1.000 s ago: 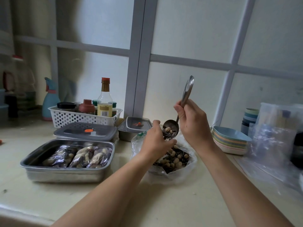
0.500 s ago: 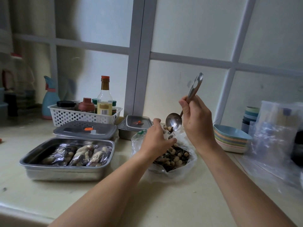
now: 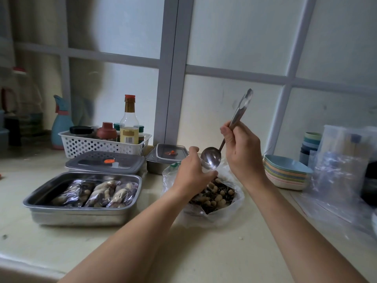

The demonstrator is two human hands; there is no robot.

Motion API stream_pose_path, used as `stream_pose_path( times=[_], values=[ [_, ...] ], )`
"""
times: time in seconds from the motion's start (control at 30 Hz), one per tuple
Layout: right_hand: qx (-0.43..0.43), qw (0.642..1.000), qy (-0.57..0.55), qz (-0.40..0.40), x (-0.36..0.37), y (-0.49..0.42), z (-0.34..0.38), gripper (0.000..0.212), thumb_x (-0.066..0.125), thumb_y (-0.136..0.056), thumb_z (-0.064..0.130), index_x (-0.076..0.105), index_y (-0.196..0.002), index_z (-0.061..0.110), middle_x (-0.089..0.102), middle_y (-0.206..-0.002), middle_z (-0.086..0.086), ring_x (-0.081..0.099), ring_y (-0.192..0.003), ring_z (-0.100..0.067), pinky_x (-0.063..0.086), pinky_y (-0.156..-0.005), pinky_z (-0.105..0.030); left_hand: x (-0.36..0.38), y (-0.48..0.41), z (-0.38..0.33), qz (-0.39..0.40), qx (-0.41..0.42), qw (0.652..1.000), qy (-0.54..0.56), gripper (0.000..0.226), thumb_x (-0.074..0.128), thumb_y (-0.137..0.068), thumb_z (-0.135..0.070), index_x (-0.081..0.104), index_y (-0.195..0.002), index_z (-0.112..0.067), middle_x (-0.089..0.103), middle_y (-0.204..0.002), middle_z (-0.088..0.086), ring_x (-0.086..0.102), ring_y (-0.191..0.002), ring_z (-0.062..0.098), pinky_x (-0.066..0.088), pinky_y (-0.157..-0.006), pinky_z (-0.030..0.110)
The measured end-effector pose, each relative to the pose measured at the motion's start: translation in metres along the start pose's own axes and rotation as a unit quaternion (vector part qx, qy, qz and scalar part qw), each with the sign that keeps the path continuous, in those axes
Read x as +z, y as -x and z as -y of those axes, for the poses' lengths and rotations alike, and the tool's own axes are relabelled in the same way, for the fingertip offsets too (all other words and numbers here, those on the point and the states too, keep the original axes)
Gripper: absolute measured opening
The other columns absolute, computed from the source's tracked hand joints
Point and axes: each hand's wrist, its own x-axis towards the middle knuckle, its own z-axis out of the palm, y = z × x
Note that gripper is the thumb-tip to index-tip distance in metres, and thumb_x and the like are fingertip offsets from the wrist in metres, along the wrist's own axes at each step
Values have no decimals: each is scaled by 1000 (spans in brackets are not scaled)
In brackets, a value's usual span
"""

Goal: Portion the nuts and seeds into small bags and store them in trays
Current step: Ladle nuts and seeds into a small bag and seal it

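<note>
Between the two hands hangs one metal spoon [image 3: 211, 159], its bowl tipped down and bare of nuts. The right hand [image 3: 242, 152] has its fingers wrapped tight round the spoon's handle, which slants up and away past the knuckles. The left hand [image 3: 191, 172] is curled just beside the spoon's bowl, thumb and fingers closed on what looks like one small bag [image 3: 204, 170]. Its clear plastic is too thin to make out well.

Directly below both grips, one big plastic bag [image 3: 234, 209] lies open on the counter [image 3: 204, 252], holding the loose nuts and seeds [image 3: 216, 198].

Left of the left hand sits one open steel tray [image 3: 81, 216] with three filled bags [image 3: 98, 194] lying side by side in it. One grey lid [image 3: 106, 163] lies just beyond that tray. Just behind the left hand stands a second, smaller tray [image 3: 155, 167] with its own lid on.

Right of the right hand is one stack of shallow dishes [image 3: 285, 174], and farther right one stack of cups [image 3: 311, 144]. One white basket [image 3: 81, 144] of bottles stands far off to the left.
</note>
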Motion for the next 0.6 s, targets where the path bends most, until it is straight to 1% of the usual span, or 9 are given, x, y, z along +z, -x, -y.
stream_pose_path(
  times=[0.07,0.17,0.27,0.33,0.37,0.43,0.5,0.53,0.6],
  values=[
    [15,1000,-10,12,-1,1,-2,21,53,-107,15,64,-99,-1,57,-85,3,47,-73,-3,36,-69,-1,-1,0,2,3,-6,1000,7,81,85,-80,-32,37,-142,-10,66,-111,5,65,-101,22,56,-92,41],
    [56,998,-13,-15,-5,1,-9,24,52,-107,18,65,-98,0,62,-81,-2,49,-63,-7,37,-62,-3,-3,-1,4,11,-20,999,25,80,85,-81,-29,38,-142,-9,68,-113,5,67,-102,22,58,-92,43],
    [135,990,3,-28,-11,3,-26,30,48,-109,26,66,-101,3,65,-82,-1,61,-65,-14,42,-61,-9,-9,-2,2,-12,-35,998,52,76,81,-85,-29,38,-144,-7,67,-113,6,67,-104,22,58,-94,43],
    [205,979,3,-7,-14,6,-37,31,47,-109,30,66,-103,7,69,-87,0,68,-69,-20,55,-64,-30,-15,-2,1,-36,-38,997,55,71,78,-89,-30,40,-144,-7,66,-112,4,66,-105,21,57,-96,41],
    [237,971,-7,18,-15,8,-40,30,47,-109,32,66,-103,9,69,-86,1,68,-68,-19,57,-65,-38,-18,-3,1,-45,-38,997,54,68,77,-91,-31,41,-144,-7,65,-112,3,66,-105,20,56,-97,40],
    [288,953,-47,81,-17,12,-43,27,49,-108,33,66,-101,14,66,-79,3,65,-57,-6,56,-61,-34,-22,-2,1,-56,-35,996,54,67,76,-91,-32,42,-144,-9,64,-113,1,66,-105,19,56,-97,39],
    [290,942,-73,149,-18,17,-42,25,51,-107,34,66,-96,18,65,-71,0,61,-52,-1,49,-55,-20,-25,-1,3,-58,-33,997,48,71,78,-89,-35,42,-145,-12,65,-116,2,66,-105,20,56,-96,41],
    [283,939,-86,175,-18,19,-41,25,52,-107,36,67,-94,20,66,-67,-2,61,-52,-2,47,-54,-18,-26,0,5,-54,-35,997,44,72,79,-87,-36,43,-145,-13,65,-117,2,66,-105,20,56,-95,42],
    [262,936,-113,205,-19,20,-38,25,55,-105,38,68,-92,21,68,-66,-5,64,-56,-10,49,-57,-22,-28,3,7,-40,-40,997,44,73,81,-85,-36,44,-144,-15,66,-114,0,67,-102,18,57,-93,43]
  ],
)
